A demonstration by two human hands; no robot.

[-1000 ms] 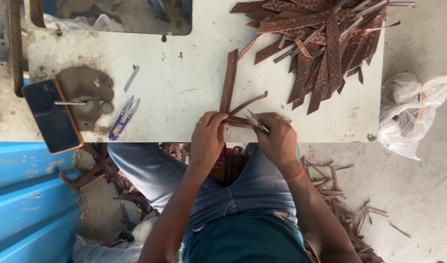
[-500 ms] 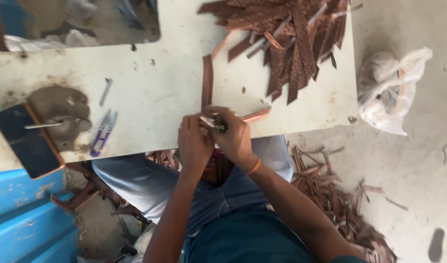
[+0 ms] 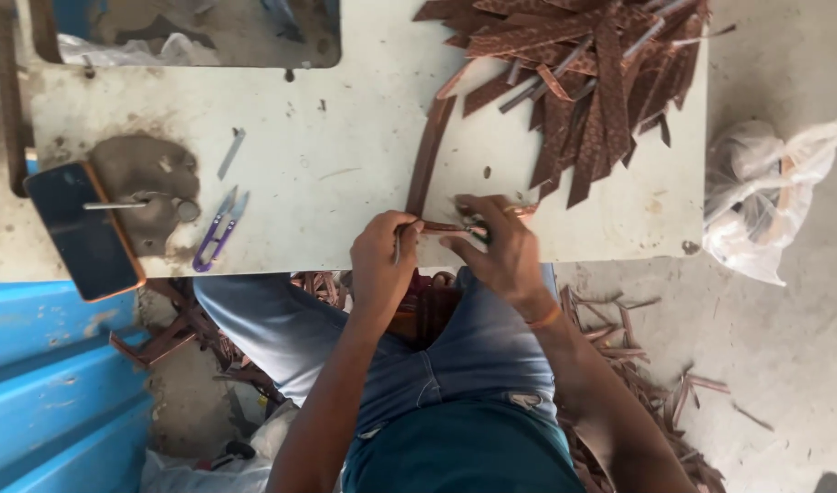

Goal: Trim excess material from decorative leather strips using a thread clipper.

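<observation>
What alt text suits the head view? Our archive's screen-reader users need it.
Seen from above, a seated person's left hand and right hand work a brown strip at the edge of a white table. A pile of brown strips lies at the far right, purple snips and a phone at the left.

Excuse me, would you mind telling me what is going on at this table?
A seated person works a brown strip at the near edge of a white table. The left hand pinches it while the right hand presses it down. A pile of brown strips lies farther back, purple snips to the left.
</observation>
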